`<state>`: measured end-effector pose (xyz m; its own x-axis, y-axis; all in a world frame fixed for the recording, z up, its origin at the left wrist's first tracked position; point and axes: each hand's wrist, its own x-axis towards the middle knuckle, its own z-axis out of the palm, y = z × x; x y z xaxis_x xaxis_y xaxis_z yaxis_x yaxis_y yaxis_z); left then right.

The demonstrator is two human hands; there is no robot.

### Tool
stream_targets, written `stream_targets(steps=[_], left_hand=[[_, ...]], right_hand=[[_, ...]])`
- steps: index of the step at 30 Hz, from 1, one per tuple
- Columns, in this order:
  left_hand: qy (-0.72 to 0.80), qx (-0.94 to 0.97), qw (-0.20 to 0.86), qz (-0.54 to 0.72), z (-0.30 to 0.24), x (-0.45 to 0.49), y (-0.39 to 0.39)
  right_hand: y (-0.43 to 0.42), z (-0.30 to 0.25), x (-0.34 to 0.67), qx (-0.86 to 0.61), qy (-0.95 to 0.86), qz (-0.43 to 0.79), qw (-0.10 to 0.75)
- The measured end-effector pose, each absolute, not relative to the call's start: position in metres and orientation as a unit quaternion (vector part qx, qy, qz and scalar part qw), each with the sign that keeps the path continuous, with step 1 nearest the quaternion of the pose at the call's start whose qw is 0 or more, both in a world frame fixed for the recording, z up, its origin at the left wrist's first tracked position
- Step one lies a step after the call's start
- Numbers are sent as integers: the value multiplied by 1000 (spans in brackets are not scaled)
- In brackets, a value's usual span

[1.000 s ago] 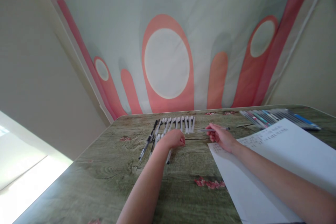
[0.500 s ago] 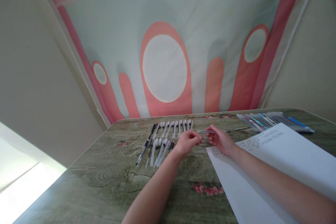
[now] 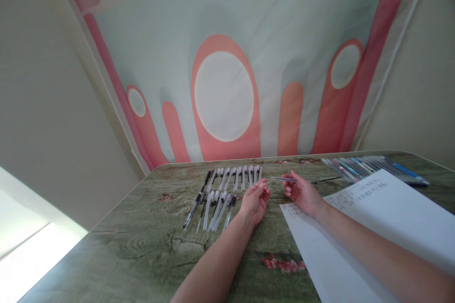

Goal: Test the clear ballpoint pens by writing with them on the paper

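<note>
My right hand [image 3: 303, 193] pinches a slim pen [image 3: 279, 178] that lies nearly level, its left end pointing toward my other hand. My left hand [image 3: 255, 202] is closed in a pinch just left of that end, apart from it; what its fingertips hold, if anything, is too small to make out. Left of it, capped clear pens [image 3: 234, 177] lie in a row toward the back of the table. In front of them is a second group of pens [image 3: 216, 210], some with black grips. A dark pen [image 3: 194, 208] lies at the group's left side.
A large white sheet [image 3: 384, 227] with handwriting at its far end lies under my right forearm. Behind it, several coloured pens [image 3: 355, 166] and a blue one [image 3: 408, 173] are lined up. The wood-patterned tabletop [image 3: 142, 246] meets a patterned backdrop [image 3: 227, 147] behind.
My left hand has drawn back slightly from the pen's end and turned, with the fingers curled upward. My right hand with the pen has shifted a little to the right.
</note>
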<state>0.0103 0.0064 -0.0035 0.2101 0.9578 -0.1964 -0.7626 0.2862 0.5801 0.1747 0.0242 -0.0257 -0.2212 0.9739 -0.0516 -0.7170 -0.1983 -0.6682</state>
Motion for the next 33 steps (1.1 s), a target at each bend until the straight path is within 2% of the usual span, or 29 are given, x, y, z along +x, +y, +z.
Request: stream_targets(steps=[21, 33], left_hand=[[280, 159, 785, 529, -5, 8, 6], [296, 205, 752, 551, -10, 9, 8]], right_hand=[[24, -24, 177, -221, -254, 744, 578], [14, -17, 174, -240, -326, 716, 568]])
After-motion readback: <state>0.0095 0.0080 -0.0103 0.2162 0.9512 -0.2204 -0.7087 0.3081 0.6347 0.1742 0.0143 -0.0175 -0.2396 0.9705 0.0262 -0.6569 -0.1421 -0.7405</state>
